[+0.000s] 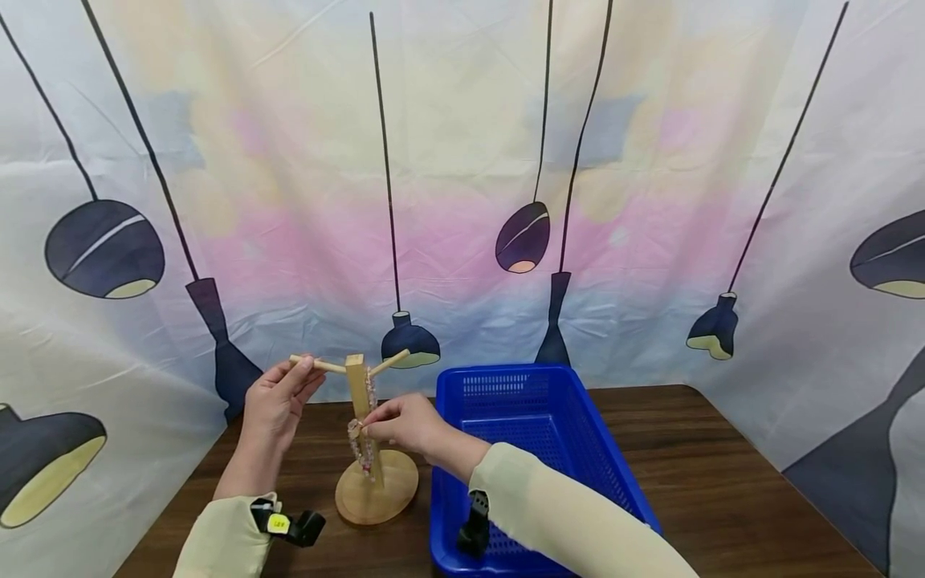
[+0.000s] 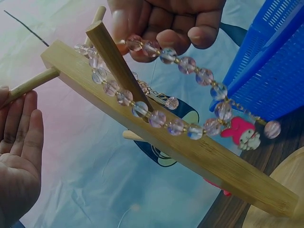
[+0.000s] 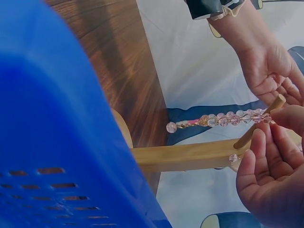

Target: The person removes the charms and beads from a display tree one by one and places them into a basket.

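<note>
A wooden stand (image 1: 359, 393) with several pegs stands upright on a round base. My left hand (image 1: 276, 405) holds its left peg (image 1: 328, 366) near the end. With thumb and fingers, my right hand (image 1: 408, 424) pinches a bracelet of clear and pinkish beads (image 2: 157, 118) at a lower front peg (image 2: 111, 57). The bracelet appears looped about that peg, and a pink-hooded character charm (image 2: 242, 133) hangs from it. Behind the post, another beaded strand (image 2: 172, 102) hangs, partly hidden. My right fingers cover part of the held bracelet.
A blue perforated plastic basket (image 1: 614, 449) stands right of the stand, under my right forearm. Both rest on a dark wood table (image 1: 686, 449). Behind it hangs a cloth (image 1: 462, 160) printed with lamps.
</note>
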Demonstrator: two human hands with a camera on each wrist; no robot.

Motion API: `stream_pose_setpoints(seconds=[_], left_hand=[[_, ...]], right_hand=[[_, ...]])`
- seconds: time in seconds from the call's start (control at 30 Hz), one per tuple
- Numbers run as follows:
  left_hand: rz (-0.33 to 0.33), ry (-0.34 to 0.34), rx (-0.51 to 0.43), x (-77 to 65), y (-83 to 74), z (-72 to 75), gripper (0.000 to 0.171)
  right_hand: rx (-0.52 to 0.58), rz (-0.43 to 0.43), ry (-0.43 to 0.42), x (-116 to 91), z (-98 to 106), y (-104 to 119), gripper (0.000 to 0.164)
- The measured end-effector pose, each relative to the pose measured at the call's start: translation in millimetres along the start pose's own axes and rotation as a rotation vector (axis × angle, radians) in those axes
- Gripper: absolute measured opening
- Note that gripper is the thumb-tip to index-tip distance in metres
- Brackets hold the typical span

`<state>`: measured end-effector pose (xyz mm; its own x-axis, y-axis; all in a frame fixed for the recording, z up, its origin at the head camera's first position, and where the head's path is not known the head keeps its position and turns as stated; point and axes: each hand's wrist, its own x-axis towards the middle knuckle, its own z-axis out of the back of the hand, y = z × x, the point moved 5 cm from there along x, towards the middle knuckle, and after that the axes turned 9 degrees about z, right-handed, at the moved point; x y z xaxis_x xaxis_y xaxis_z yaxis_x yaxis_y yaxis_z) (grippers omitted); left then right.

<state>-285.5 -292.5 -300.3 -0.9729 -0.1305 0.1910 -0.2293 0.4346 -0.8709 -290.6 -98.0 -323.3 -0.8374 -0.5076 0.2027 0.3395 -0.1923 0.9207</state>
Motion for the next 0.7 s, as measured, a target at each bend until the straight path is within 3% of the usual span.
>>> stream_pose_setpoints(seconds=[0.7], left_hand=[[-0.017, 0.028, -0.019, 0.1, -1.6, -0.5, 0.024]], right_hand=[[0.008, 0.011, 0.060, -3, 0, 12, 0.011]])
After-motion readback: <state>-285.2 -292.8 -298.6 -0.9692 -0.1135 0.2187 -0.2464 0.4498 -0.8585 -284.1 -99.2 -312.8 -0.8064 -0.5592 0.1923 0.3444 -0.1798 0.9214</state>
